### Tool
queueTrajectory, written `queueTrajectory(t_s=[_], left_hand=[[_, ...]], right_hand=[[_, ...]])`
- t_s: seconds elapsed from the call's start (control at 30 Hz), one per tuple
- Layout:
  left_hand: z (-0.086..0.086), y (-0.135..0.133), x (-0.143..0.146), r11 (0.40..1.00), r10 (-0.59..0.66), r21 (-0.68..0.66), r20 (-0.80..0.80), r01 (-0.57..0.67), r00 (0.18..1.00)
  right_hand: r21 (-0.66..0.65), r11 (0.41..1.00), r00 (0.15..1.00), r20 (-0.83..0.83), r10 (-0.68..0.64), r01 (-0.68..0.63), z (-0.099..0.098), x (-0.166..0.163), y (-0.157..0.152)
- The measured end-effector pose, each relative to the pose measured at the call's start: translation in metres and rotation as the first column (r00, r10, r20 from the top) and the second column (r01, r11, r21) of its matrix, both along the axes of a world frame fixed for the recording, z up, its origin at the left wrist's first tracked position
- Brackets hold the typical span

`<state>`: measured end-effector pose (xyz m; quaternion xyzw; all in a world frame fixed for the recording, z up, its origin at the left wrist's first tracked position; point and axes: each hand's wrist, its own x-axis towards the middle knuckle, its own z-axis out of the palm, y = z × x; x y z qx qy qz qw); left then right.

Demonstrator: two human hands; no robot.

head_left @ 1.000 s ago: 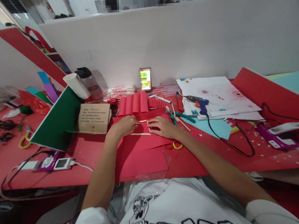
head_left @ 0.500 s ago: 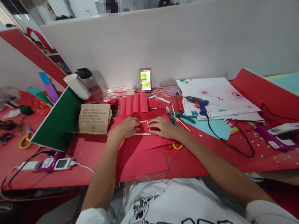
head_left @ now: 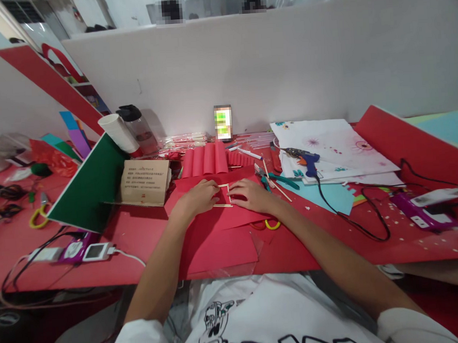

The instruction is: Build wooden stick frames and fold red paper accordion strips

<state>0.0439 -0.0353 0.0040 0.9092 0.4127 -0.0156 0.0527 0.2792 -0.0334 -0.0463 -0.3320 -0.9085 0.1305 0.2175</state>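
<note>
- The left hand (head_left: pixel 199 194) lies knuckles up with its fingers curled. The fingertips cover the left ends of the stick frame (head_left: pixel 226 195), and it cannot be told whether they pinch a stick or only press on it.
- The right hand (head_left: pixel 249 195) lies flat and spread, palm down and holding nothing. Its fingertips (head_left: pixel 233 191) touch the short cross stick from the right.
- The stick frame lies flat on the red paper sheet (head_left: pixel 217 229), between the two sets of fingertips.
- The step in hand appears to be squaring and seating the sticks.
  - Pressure is best applied straight down at the corners, not sideways (thin sticks skate easily on smooth paper).
  - The right fingertips should act as a stop while the left fingertips make small corrections.
  - The two long sticks should be checked for parallel before pressure is released.
- Orientation:
  - The long axis runs side to side, from the left fingertips to the right fingertips.
  - The short stick crosses it at the right-hand end, pointing away from the person.
  - The end under the left fingers is hidden.
- The glue gun (head_left: pixel 306 160) lies well to the right of the right fingers.
</note>
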Motion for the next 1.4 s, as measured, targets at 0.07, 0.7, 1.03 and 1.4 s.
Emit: queueTrajectory(t_s=[0.07,0.7,1.03,1.4], left_hand=[[0.000,0.000,0.000,1.000,-0.006,0.000,0.003,0.006,1.000],[-0.001,-0.002,0.003,1.000,-0.019,-0.017,0.006,0.019,1.000],[-0.004,-0.007,0.009,0.999,0.018,0.037,-0.023,-0.017,1.000],[-0.001,-0.010,0.011,0.999,0.031,0.033,-0.026,-0.030,0.999]], right_hand=[[-0.005,1.000,1.000,0.000,-0.009,0.009,0.001,0.000,-0.001],[-0.018,1.000,0.999,-0.035,-0.004,0.004,-0.005,0.003,0.005],[-0.021,1.000,0.999,-0.030,-0.016,0.015,-0.004,0.002,0.004],[-0.052,0.999,1.000,0.022,0.009,-0.008,0.002,0.005,0.001]])
